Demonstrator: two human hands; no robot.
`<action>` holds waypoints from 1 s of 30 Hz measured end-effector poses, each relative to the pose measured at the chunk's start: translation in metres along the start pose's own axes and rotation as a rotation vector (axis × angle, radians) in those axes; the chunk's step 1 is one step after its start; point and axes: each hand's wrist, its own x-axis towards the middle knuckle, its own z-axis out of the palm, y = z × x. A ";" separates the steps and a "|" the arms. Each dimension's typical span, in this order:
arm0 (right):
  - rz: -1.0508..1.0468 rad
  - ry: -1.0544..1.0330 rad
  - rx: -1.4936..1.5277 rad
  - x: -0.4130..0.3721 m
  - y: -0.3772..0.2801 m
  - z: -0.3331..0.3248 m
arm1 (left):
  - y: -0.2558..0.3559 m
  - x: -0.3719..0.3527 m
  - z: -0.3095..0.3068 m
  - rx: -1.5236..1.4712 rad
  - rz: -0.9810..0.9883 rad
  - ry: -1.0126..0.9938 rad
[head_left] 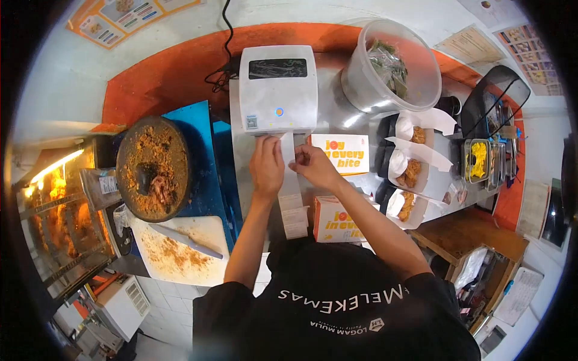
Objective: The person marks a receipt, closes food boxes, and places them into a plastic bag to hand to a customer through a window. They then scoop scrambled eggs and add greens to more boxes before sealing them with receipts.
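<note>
A white label printer (278, 105) stands on the metal counter, and a long strip of paper labels (290, 180) hangs from its front edge toward my body. My left hand (267, 167) is closed at the strip's left edge, just below the printer. On the other side, my right hand (314, 166) pinches the strip's right edge between thumb and fingers. Print shows on the lower labels. Beside my right hand lies a white and orange "joy in every bite" box (340, 151); a second such box (337, 221) sits under my right forearm.
Three open boxes with fried chicken (408, 173) line the right side. Behind them stands a clear plastic tub (394, 108) with bagged greens. On the left are a stone mortar (129, 180), a cutting board (208, 265) and a knife (186, 240). Farther right is a black mesh basket (481, 99).
</note>
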 end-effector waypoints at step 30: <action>0.354 0.613 0.231 -0.085 0.002 -0.094 | 0.108 -0.002 0.075 0.112 0.140 -0.586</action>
